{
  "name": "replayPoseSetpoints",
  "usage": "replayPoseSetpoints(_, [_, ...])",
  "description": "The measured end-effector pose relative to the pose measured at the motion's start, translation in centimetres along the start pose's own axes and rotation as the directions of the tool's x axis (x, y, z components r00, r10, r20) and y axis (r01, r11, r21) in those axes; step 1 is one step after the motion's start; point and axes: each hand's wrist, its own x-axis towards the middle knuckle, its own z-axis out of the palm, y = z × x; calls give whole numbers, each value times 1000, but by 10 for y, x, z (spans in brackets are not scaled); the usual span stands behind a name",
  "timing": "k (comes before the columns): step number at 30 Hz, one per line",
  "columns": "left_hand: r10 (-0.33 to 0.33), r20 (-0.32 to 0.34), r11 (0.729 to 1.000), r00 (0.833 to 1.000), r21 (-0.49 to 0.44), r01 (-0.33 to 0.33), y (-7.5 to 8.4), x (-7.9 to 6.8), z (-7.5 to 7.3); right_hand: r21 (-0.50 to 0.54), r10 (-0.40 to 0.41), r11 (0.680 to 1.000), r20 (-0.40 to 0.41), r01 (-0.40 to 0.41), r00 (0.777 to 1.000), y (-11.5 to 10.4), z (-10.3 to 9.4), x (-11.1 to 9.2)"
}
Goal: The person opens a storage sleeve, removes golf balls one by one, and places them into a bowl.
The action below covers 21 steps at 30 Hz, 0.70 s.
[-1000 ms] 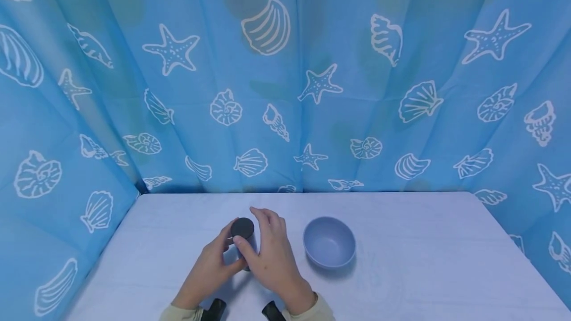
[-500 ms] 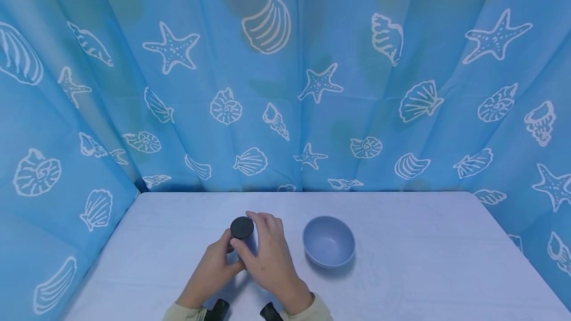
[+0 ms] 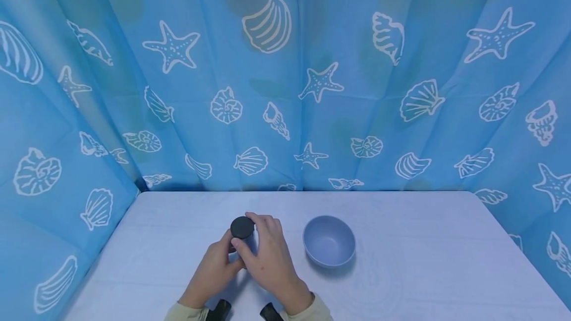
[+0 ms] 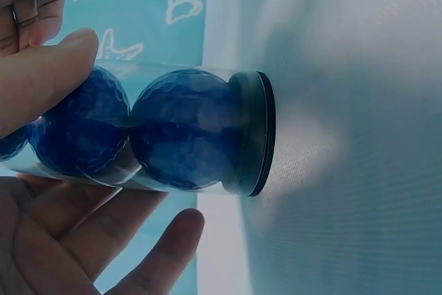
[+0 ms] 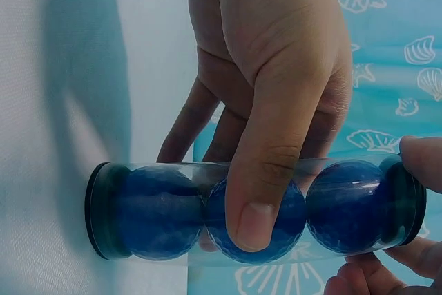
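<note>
A clear plastic tube [image 5: 200,170] with black caps at both ends holds three blue dimpled golf balls [image 5: 159,212]. It stands upright, its bottom cap [image 4: 252,136] close over the white tablecloth. My left hand [image 3: 211,271] grips the tube around its middle, thumb across the near side and fingers behind. At the top, my right hand [image 3: 273,261] pinches the black cap [image 3: 242,227] and upper end between thumb and fingers. In the left wrist view, the left hand's little finger extends free of the tube.
A blue-purple bowl [image 3: 329,241] sits right of the hands on the white-covered table [image 3: 428,251]. A blue curtain [image 3: 339,128] with white shell and starfish prints hangs behind the table and along both sides.
My right hand's raised fingers have come down and closed onto the tube's top cap. The left hand has shifted slightly but keeps its grip. During the last half second, almost nothing moves.
</note>
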Motion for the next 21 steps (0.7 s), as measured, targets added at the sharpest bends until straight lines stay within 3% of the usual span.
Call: replayPoseSetpoints(21, [5,-60,997,998,83,0,3,1,-9,13,7,1000,-15,-7,1000,0,-4,2])
